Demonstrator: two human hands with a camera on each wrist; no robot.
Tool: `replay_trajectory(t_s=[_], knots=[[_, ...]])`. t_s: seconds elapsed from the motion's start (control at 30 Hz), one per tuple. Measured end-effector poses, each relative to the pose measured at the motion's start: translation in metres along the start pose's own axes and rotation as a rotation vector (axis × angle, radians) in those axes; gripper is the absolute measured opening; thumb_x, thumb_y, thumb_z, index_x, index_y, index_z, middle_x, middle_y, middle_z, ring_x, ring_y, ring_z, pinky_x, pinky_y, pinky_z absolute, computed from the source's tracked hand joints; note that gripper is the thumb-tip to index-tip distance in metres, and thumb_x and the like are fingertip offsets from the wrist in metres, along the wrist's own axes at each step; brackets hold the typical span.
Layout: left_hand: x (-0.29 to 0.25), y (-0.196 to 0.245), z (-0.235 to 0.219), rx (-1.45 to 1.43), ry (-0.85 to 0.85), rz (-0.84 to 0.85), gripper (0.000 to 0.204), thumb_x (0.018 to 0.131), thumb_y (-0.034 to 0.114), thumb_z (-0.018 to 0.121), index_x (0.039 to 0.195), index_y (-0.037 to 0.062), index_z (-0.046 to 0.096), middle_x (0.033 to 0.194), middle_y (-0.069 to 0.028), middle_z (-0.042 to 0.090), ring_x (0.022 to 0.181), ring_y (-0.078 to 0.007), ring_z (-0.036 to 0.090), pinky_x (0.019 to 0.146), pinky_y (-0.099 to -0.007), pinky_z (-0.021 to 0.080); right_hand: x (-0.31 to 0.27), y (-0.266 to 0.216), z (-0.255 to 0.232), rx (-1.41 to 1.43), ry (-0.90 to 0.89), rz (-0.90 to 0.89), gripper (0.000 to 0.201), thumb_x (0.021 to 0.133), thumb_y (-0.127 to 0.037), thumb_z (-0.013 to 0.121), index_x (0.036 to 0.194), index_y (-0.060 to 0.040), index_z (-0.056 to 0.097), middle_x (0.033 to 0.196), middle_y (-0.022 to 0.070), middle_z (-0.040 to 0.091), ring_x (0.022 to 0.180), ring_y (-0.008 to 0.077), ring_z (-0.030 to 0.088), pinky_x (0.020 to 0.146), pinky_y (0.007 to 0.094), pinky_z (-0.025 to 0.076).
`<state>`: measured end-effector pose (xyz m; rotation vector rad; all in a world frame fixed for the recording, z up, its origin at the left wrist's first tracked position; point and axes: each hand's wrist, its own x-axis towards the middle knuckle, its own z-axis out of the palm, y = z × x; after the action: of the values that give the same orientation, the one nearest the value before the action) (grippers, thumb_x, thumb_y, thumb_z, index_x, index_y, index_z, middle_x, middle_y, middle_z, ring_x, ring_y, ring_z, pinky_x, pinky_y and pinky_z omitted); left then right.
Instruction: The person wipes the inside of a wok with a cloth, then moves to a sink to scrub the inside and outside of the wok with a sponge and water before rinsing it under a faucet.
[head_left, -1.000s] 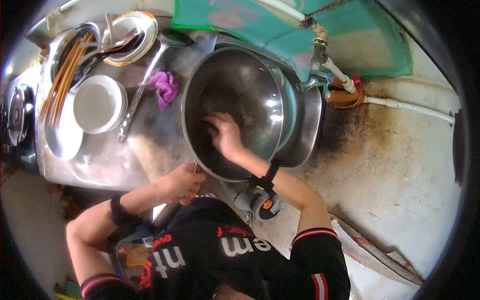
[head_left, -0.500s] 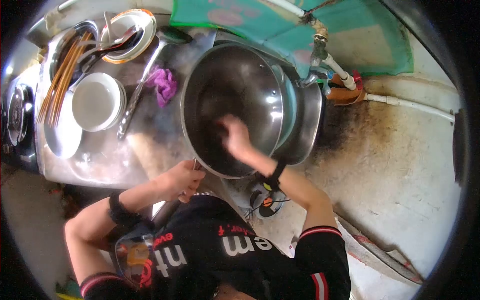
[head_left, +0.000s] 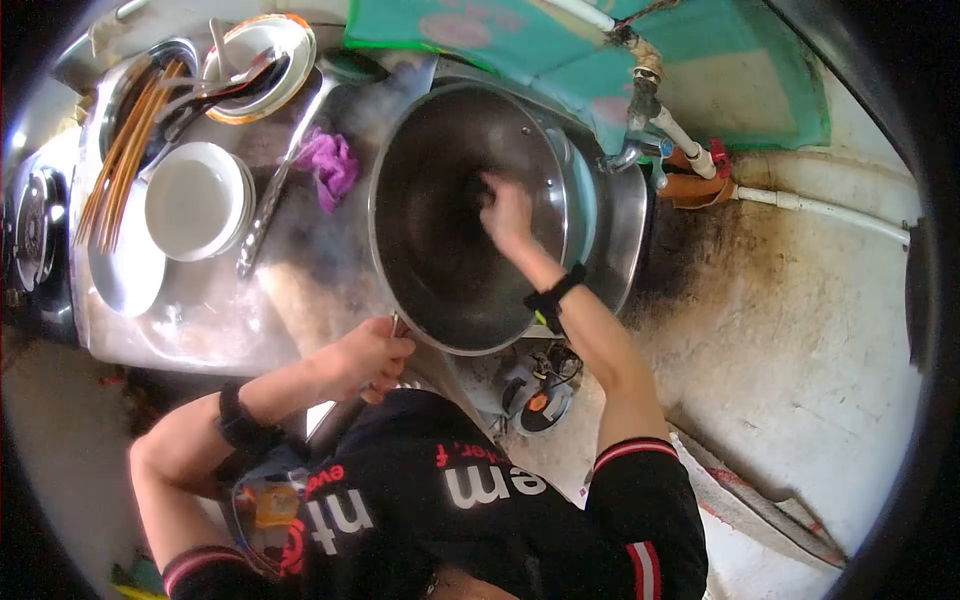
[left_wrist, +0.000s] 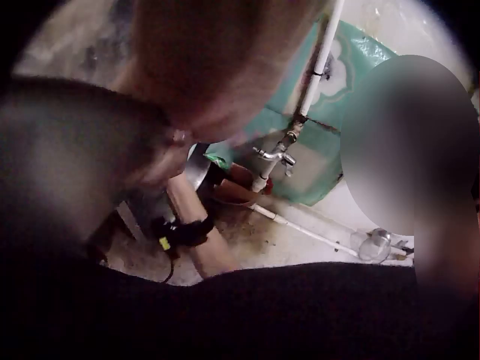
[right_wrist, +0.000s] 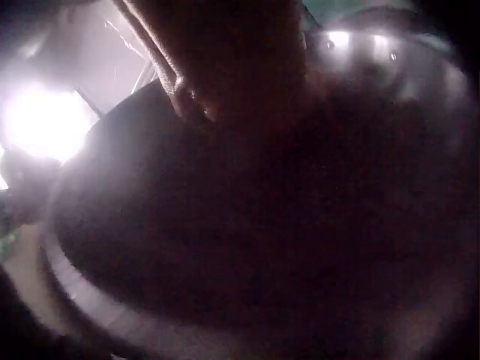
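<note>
A large dark wok (head_left: 430, 250) stands tilted over the sink, its open side toward the person. At its lower left edge my left hand (head_left: 370, 358) grips the wok handle (head_left: 400, 326); most of the handle is hidden in the fist. My right hand (head_left: 508, 215) is inside the wok, near the right part of its inner wall, with the fingers bent toward the surface. A dark patch shows at the fingertips; I cannot tell whether it is a held thing or shadow. In the right wrist view the wok's inside (right_wrist: 262, 225) is very dark.
Behind the wok are a metal sink (head_left: 628, 250), a pale blue basin (head_left: 580, 215) and a tap (head_left: 628, 155). On the counter to the left lie a purple cloth (head_left: 330, 170), a long-handled ladle (head_left: 265, 225), stacked white bowls (head_left: 190, 205) and chopsticks (head_left: 130, 165).
My right hand has swept across the wok's inside, up and to the right. My left hand keeps its grip on the handle, and the wok has shifted slightly.
</note>
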<state>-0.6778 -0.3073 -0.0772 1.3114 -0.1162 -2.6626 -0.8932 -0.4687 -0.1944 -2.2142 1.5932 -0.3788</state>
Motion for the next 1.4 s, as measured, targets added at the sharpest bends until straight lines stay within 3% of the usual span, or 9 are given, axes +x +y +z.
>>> replay_trajectory(t_s=[0.2,0.4,0.53,0.67,0.73,0.93,1.17,1.23,1.4], knots=[[-0.006,0.005,0.003,-0.021,-0.031,-0.006,0.011,0.088,0.014,0.043,0.081,0.0123,0.036,0.056,0.0032,0.028,0.044,-0.0078,0.027,0.039,-0.0245,0.023,-0.069,0.003,-0.027,-0.061,-0.334,0.074,0.033,0.064,0.000,0.056,0.096,-0.0036,0.062,0.090,0.0196,0.060,0.090,0.0361,0.054,0.079,0.0434,0.043],[-0.004,0.006,0.006,0.006,-0.021,-0.033,0.008,0.089,0.015,0.043,0.085,0.0121,0.036,0.058,0.0034,0.029,0.044,-0.0080,0.028,0.039,-0.0246,0.023,0.011,-0.024,0.018,0.114,0.086,-0.124,0.036,0.060,0.003,0.055,0.094,-0.0047,0.062,0.078,0.0187,0.061,0.071,0.0359,0.058,0.064,0.0425,0.047],[-0.004,0.005,0.006,0.011,0.022,-0.016,0.009,0.088,0.015,0.043,0.085,0.0117,0.035,0.058,0.0033,0.029,0.044,-0.0076,0.028,0.038,-0.0244,0.023,-0.067,-0.087,-0.004,0.350,-0.245,-0.205,0.037,0.066,0.004,0.057,0.101,-0.0061,0.061,0.102,0.0148,0.059,0.096,0.0324,0.055,0.083,0.0384,0.043],[-0.005,0.005,0.004,0.017,-0.005,-0.005,0.011,0.089,0.015,0.044,0.084,0.0114,0.035,0.058,0.0032,0.029,0.044,-0.0072,0.028,0.038,-0.0238,0.023,-0.092,0.001,-0.034,0.143,-0.586,0.016,0.047,0.056,0.004,0.052,0.100,-0.0102,0.063,0.084,0.0206,0.061,0.080,0.0368,0.059,0.077,0.0440,0.046],[-0.002,0.003,0.001,-0.015,-0.023,-0.023,0.011,0.089,0.015,0.044,0.084,0.0113,0.035,0.058,0.0033,0.029,0.044,-0.0073,0.028,0.038,-0.0235,0.024,-0.058,0.039,-0.035,-0.241,-0.350,-0.140,0.039,0.060,0.002,0.055,0.097,-0.0055,0.063,0.084,0.0218,0.059,0.084,0.0355,0.056,0.075,0.0452,0.045],[0.000,0.002,0.002,-0.020,0.003,-0.028,0.009,0.088,0.014,0.044,0.084,0.0123,0.036,0.056,0.0048,0.027,0.043,-0.0058,0.026,0.035,-0.0218,0.021,0.007,-0.039,0.017,0.226,-0.005,-0.263,0.038,0.064,0.009,0.053,0.098,-0.0046,0.062,0.094,0.0161,0.061,0.090,0.0296,0.058,0.081,0.0362,0.045],[-0.006,0.003,0.000,-0.055,-0.047,-0.008,0.009,0.088,0.013,0.044,0.084,0.0098,0.037,0.055,0.0047,0.026,0.043,-0.0068,0.027,0.037,-0.0236,0.020,-0.086,0.001,-0.041,0.161,-0.634,-0.023,0.038,0.062,-0.002,0.057,0.099,-0.0109,0.063,0.096,0.0149,0.062,0.095,0.0312,0.056,0.083,0.0401,0.043],[-0.005,0.003,0.001,-0.059,-0.040,-0.008,0.009,0.088,0.013,0.044,0.084,0.0100,0.037,0.055,0.0047,0.026,0.043,-0.0067,0.027,0.037,-0.0237,0.020,-0.045,0.036,-0.050,-0.225,-0.390,-0.211,0.038,0.063,0.002,0.057,0.099,-0.0086,0.063,0.101,0.0175,0.058,0.094,0.0361,0.052,0.082,0.0414,0.044],[-0.005,0.004,-0.001,-0.034,-0.065,-0.012,0.009,0.088,0.013,0.044,0.083,0.0101,0.037,0.055,0.0045,0.026,0.044,-0.0068,0.028,0.037,-0.0237,0.020,0.027,-0.012,0.023,0.124,0.086,-0.288,0.041,0.065,0.010,0.052,0.103,-0.0042,0.060,0.112,0.0150,0.056,0.102,0.0304,0.052,0.089,0.0380,0.041]])
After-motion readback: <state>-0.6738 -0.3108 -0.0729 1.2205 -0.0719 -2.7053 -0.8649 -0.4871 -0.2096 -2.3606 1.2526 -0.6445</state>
